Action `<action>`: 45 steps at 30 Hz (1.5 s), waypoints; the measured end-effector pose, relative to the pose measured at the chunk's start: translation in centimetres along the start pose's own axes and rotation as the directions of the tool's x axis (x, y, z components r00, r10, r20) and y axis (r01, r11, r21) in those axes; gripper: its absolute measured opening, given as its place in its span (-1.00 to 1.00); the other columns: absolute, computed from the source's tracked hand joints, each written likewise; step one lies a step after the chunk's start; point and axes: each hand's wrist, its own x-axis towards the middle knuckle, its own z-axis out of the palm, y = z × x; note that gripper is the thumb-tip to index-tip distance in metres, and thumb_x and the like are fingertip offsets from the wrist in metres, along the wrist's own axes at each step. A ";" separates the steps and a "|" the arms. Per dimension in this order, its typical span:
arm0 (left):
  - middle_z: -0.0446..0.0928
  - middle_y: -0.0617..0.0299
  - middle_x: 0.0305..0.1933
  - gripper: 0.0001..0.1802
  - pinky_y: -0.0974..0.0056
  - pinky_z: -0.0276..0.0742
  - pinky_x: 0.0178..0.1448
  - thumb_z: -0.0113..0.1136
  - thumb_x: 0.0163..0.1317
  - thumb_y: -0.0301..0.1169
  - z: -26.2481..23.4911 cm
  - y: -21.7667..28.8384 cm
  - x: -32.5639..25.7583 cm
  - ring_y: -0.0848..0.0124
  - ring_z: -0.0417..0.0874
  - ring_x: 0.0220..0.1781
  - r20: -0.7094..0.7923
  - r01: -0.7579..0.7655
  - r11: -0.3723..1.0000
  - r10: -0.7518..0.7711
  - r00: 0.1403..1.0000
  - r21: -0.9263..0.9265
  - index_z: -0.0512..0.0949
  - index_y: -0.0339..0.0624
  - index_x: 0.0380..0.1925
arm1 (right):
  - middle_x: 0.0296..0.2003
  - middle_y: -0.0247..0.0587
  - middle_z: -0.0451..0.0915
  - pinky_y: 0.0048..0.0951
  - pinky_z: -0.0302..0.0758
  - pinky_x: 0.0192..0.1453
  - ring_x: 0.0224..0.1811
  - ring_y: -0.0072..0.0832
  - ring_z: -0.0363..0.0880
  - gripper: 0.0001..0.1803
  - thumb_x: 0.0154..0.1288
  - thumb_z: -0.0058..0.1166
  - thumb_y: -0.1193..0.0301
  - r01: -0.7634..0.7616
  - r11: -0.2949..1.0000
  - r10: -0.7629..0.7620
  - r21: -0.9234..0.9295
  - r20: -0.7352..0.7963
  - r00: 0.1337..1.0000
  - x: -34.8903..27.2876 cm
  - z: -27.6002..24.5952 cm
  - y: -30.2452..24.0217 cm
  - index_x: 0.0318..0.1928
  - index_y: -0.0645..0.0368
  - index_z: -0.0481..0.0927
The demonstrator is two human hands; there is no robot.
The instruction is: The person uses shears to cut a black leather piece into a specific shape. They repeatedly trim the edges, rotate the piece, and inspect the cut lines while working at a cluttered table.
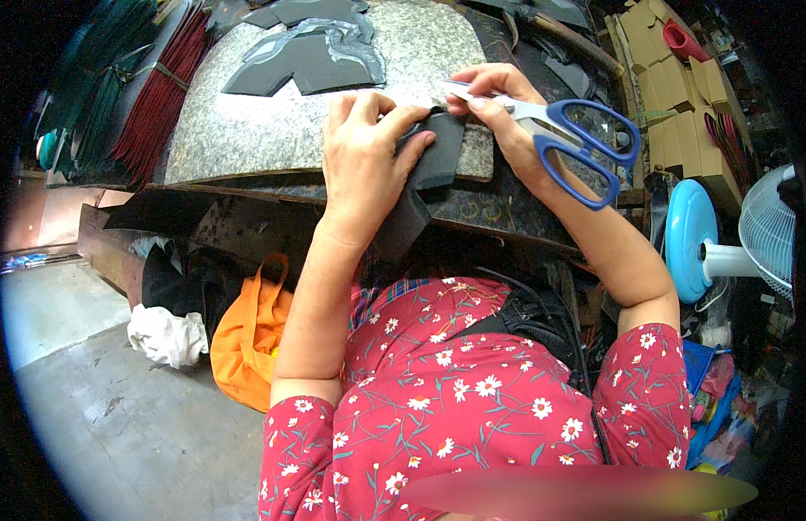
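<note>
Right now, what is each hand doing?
Left hand: closed on the dark cut piece.
Right hand: holding the blue-handled scissors.

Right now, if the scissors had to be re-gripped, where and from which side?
By the blue handle loops, coming in from the person's right. The scissors lie with their blades pointing left, tips at the dark piece under the left hand; the loops stick out free past the right hand, which pinches near the pivot.

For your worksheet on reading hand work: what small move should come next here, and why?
Probably close the blue-handled scissors a little: the right hand has their tips at the top edge of the dark grey piece, which the left hand pins against the stone slab.
</note>
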 end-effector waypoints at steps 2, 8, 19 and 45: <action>0.51 0.24 -0.27 -0.73 0.11 0.44 0.02 0.48 -0.02 -0.28 -0.1 0.0 0.0 0.18 0.48 -0.09 -0.002 -0.009 1.000 0.009 1.000 0.005 0.72 0.02 -0.26 | 0.04 -0.05 0.48 -0.40 0.56 0.09 -0.13 -0.50 0.58 -0.92 0.41 0.00 0.52 0.069 0.992 -0.063 -0.103 0.062 0.996 -0.5 -0.3 -0.2 -0.14 0.24 0.42; 0.51 0.24 -0.27 -0.76 0.11 0.44 0.01 0.47 -0.01 -0.28 -0.2 0.1 0.2 0.19 0.48 -0.10 0.007 -0.012 1.000 0.012 1.000 0.004 0.71 0.01 -0.29 | -0.07 -0.05 0.45 -0.47 0.53 -0.09 -0.29 -0.56 0.48 -0.91 0.24 -0.13 0.66 0.130 0.943 -0.093 -0.307 0.132 0.987 -1.0 -1.0 -0.6 -0.27 0.23 0.36; 0.51 0.26 -0.27 -0.79 0.11 0.44 -0.01 0.45 0.02 -0.28 -0.2 0.0 0.2 0.19 0.49 -0.11 0.027 -0.010 1.000 0.010 1.000 -0.008 0.71 0.01 -0.31 | -0.16 -0.05 0.48 -0.43 0.46 -0.17 -0.35 -0.46 0.44 -0.94 0.07 -0.08 0.60 0.283 0.850 -0.221 -0.445 0.187 0.957 -0.7 -0.4 -1.1 -0.40 0.22 0.39; 0.51 0.25 -0.28 -0.78 0.11 0.45 -0.02 0.45 0.02 -0.28 -0.3 0.0 0.1 0.18 0.50 -0.13 0.005 -0.035 0.999 0.035 0.999 0.010 0.71 0.00 -0.30 | -0.21 -0.05 0.52 -0.41 0.48 -0.22 -0.36 -0.33 0.50 -0.91 0.00 -0.01 0.62 0.433 0.729 -0.286 -0.530 0.339 0.896 -0.4 0.1 -1.3 -0.42 0.21 0.43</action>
